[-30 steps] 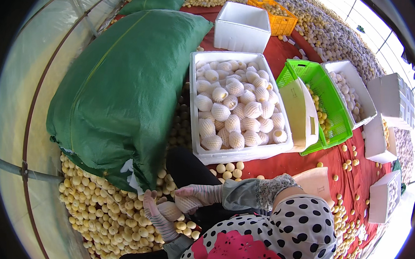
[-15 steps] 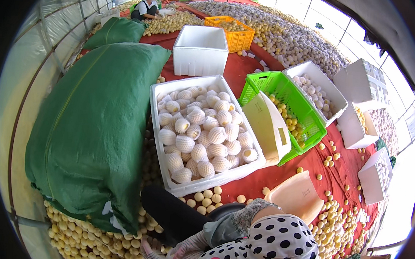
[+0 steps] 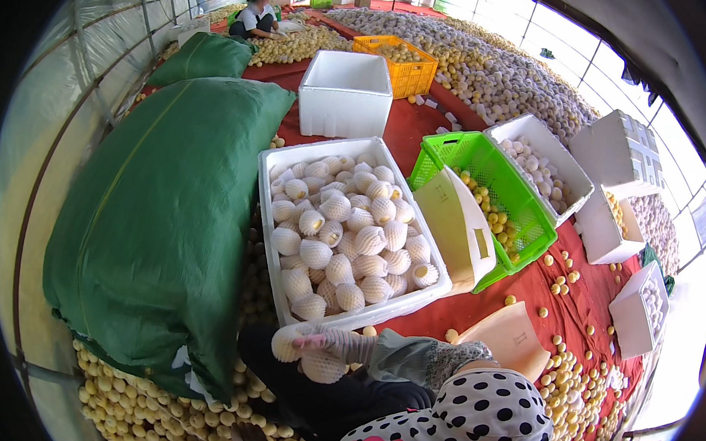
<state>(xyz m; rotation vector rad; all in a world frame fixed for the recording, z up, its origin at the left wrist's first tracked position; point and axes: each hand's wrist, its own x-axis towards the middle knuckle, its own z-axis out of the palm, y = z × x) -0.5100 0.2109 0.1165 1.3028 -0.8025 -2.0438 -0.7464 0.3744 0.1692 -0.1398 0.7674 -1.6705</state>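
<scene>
My right hand, in a striped glove with bare pink fingertips, is closed on two fruits in white foam nets, just in front of the near rim of a white foam box heaped with netted fruit. My left hand is low at the bottom edge, by loose pale-yellow round fruit; its fingers are dim and too indistinct to read. My dark-clad leg lies beneath my right hand.
A large green sack fills the left. Right are a green crate, cardboard and foam boxes. Behind stand another foam box and an orange crate. A co-worker crouches among fruit far back.
My right hand has risen toward the box with netted fruit in it, while my left hand has dropped toward the loose fruit. The view has tilted, bringing the co-worker into sight.
</scene>
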